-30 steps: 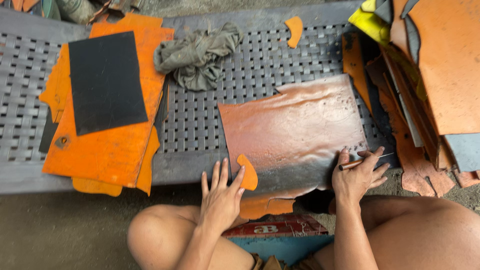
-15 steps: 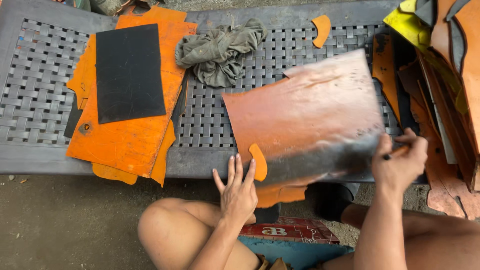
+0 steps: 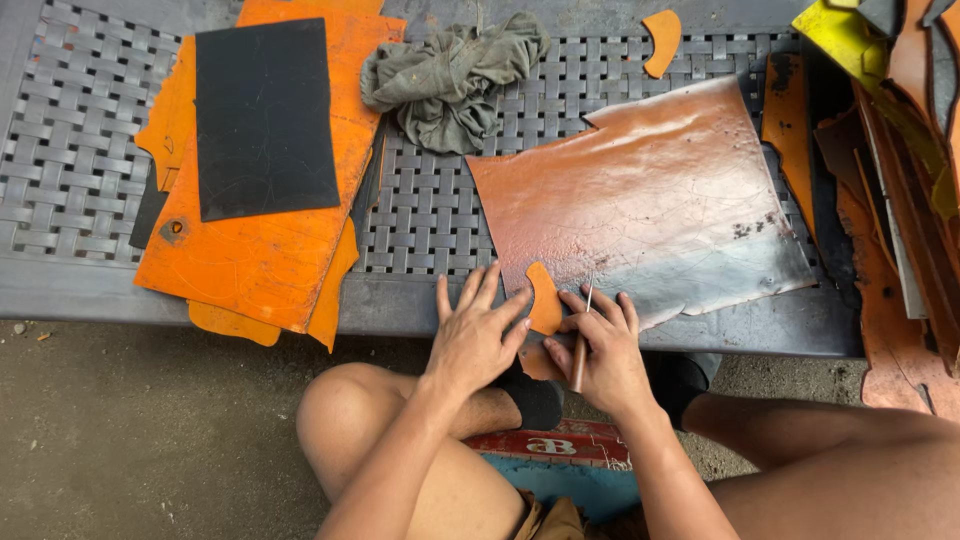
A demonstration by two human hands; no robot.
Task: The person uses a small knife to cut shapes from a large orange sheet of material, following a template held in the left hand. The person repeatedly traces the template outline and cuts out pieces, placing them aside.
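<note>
Leather, a large brown-orange sheet [image 3: 650, 200] with a dark lower band, lies flat on the grey woven table [image 3: 70, 170], its near left corner at the table's front edge. A small orange template [image 3: 545, 298], curved like a half-moon, sits on that corner. The left hand [image 3: 475, 335] lies flat, fingers spread, its fingertips pressing on the template's left side and on the leather beside it; its grip holds nothing, the palm is simply laid down. The right hand [image 3: 605, 350] is just to the right, touching the template's other edge, and its grip is closed around a thin brown-handled tool [image 3: 582, 340] held nearly upright, the metal tip at the template's right rim. Whether the tip touches the leather cannot be told.

Farther left on the table is a stack of bright orange sheets [image 3: 260, 250], hanging slightly over the front edge, with a black rectangular sheet [image 3: 265, 120] lying on top. A crumpled grey-green rag [image 3: 450, 75] rests between that stack and the brown sheet, near the far side. A small orange offcut [image 3: 662, 40] lies beyond the leather's top edge. On the right, a pile of orange, brown and yellow scraps [image 3: 890, 120] leans at the table's end. The person's bare knees show below the table.
</note>
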